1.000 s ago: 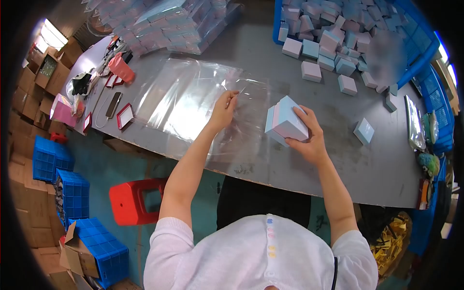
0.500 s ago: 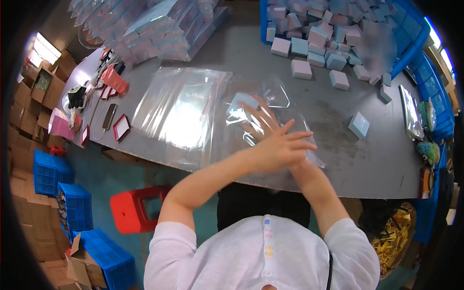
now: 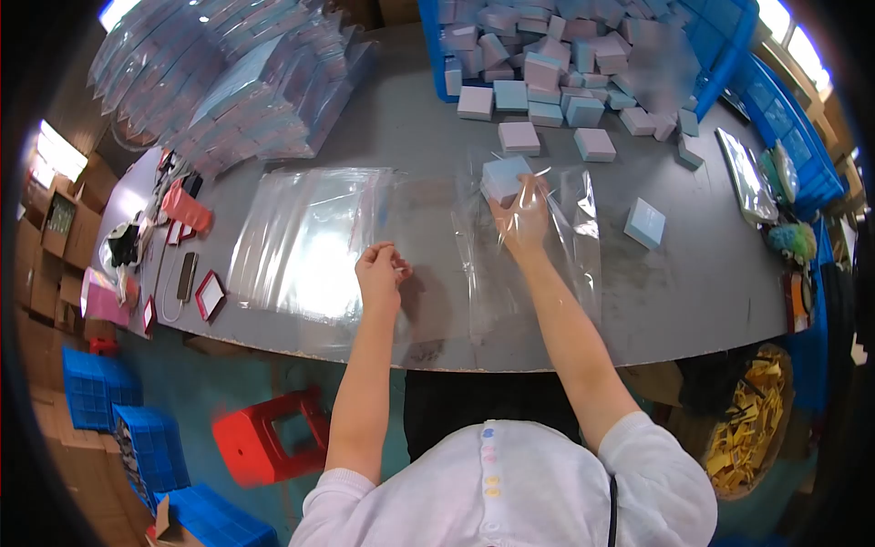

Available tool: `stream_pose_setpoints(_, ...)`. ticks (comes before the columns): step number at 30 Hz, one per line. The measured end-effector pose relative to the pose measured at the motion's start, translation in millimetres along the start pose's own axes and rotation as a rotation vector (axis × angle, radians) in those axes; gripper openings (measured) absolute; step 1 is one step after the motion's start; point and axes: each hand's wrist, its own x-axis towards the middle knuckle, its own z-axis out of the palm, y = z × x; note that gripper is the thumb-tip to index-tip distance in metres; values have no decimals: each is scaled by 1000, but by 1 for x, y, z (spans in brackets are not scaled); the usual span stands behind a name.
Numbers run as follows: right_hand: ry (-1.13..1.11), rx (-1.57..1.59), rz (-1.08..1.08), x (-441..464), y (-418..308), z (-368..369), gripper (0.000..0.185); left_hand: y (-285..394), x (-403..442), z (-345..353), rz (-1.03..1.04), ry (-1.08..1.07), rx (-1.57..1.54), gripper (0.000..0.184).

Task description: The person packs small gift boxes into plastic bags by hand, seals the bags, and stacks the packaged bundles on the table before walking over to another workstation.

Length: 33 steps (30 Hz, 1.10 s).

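Note:
My right hand reaches inside a clear plastic bag and grips a small box with a pale blue top and a pinkish side. Reflections on the film partly blur those fingers. Over the right edge of a stack of flat clear bags, my left hand has its fingers curled together, with nothing visible in them. Another small blue-and-white box lies by itself to the right of the bag.
At the back, a blue crate spills many small boxes onto the table. Bagged boxes are piled at the back left. A phone-like dark object lies at left; a red stool stands below.
My crossed arms have separated. My left hand has moved left and off the bag, while my right hand has pushed the box farther back inside it. The view has shifted slightly.

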Motion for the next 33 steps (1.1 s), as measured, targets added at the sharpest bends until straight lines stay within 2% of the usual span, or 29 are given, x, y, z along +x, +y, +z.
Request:
stream_pose_setpoints(1,-3,55,12,7,-6,-18,66,7,-8,7,-6,71,-91,38)
stream_pose_setpoints(3,-30,77,0,-2,-1,-12,66,13,1,30,-15,28,-67,41)
stream_pose_setpoints(5,-55,102,-31,-6,3,-6,67,18,10,66,-208,-32,1,40)
stream_pose_setpoints(7,-210,235,80,-5,7,-8,65,8,25,97,-187,-93,79,37)
stream_pose_setpoints(9,-121,188,9,-4,6,-14,63,-14,40,102,-181,-155,172,34)
stream_pose_setpoints(11,-206,218,195,7,10,-20,61,-21,51,101,-62,-147,162,26)
stream_pose_setpoints(12,10,102,44,8,25,-11,61,-21,46,96,-36,-88,129,21)
stream_pose_setpoints(13,16,101,51,14,31,-11,61,-13,28,90,-13,-26,97,16)
stream_pose_setpoints(15,155,-30,138,23,39,-10,62,-6,5,70,9,-51,65,14)
stream_pose_setpoints(19,105,117,174,28,25,6,63,-7,-22,61,111,-94,-53,6)
stream_pose_setpoints(20,-45,-3,90,32,27,8,63,-7,-18,63,103,-106,-48,6)
stream_pose_setpoints(21,-42,-17,105,21,32,2,63,-8,-12,62,19,-51,-69,8)
stream_pose_setpoints(23,-168,-212,-191,3,6,-45,76,-7,3,57,-73,-1,-88,11)
stream_pose_setpoints(24,-334,-133,-350,-10,21,-63,74,-8,7,49,-88,-3,-84,13)
stream_pose_setpoints(25,-500,-51,-511,-22,49,-89,72,-5,5,47,-14,65,-45,17)
stream_pose_setpoints(26,-1016,94,-428,-22,64,-145,73,-3,4,44,62,135,-17,22)
stream_pose_setpoints(27,-1017,81,-423,-9,79,-180,73,-28,36,14,387,192,333,33)
stream_pose_setpoints(28,-860,83,-289,1,90,-210,67,13,-15,45,519,233,363,38)
stream_pose_setpoints(29,-698,81,-161,12,102,-232,61,23,-32,54,634,178,431,37)
stream_pose_setpoints(30,-536,77,-38,21,119,-246,54,36,-66,77,717,97,545,41)
stream_pose_setpoints(32,-244,-373,-189,27,187,-221,44,19,-107,111,718,-284,631,52)
stream_pose_setpoints(33,-235,-378,-191,34,197,-212,44,7,-120,129,827,-399,747,59)
